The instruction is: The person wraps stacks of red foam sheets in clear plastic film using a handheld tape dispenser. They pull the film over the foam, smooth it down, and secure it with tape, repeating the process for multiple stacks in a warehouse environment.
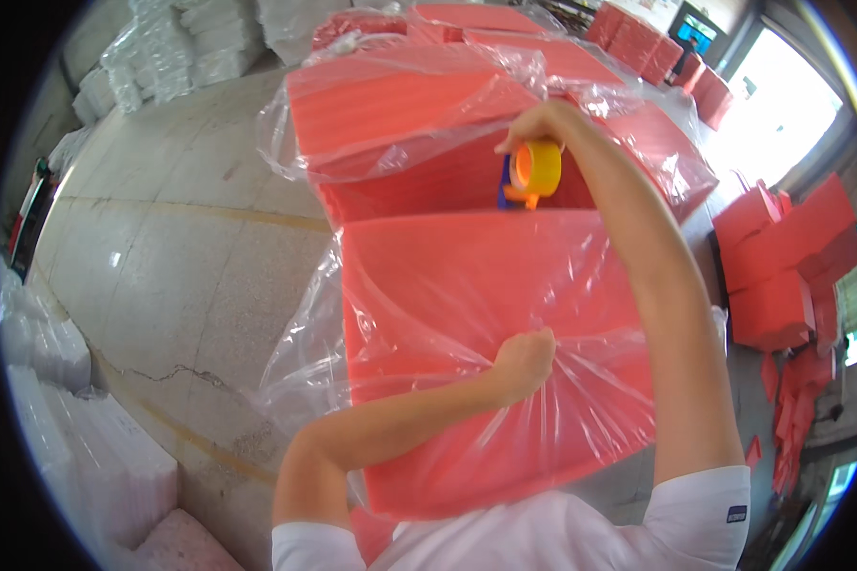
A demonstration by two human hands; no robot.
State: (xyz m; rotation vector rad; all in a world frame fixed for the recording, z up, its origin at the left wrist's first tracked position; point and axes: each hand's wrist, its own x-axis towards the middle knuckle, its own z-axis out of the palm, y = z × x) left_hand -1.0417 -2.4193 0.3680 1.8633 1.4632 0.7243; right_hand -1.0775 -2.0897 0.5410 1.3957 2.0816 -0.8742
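Note:
My left hand [525,365] is closed in a fist on gathered clear plastic film [581,366], and the creases fan out from it. Beneath the film lies a stack of red foam sheets [428,257], right in front of me. Farther off, my right hand [546,127] grips a tape dispenser [540,169] with a yellow roll and blue and orange parts. It hangs over the gap behind the near stack. The dispenser's handle is mostly hidden by my fingers.
More film-wrapped red foam stacks [400,90] stand just beyond. White wrapped bundles [105,438] line the left side and far left. Loose red foam pieces [771,309] are heaped at right. Grey floor [190,276] stretches along the left. A distant person [686,57] stands near the bright doorway.

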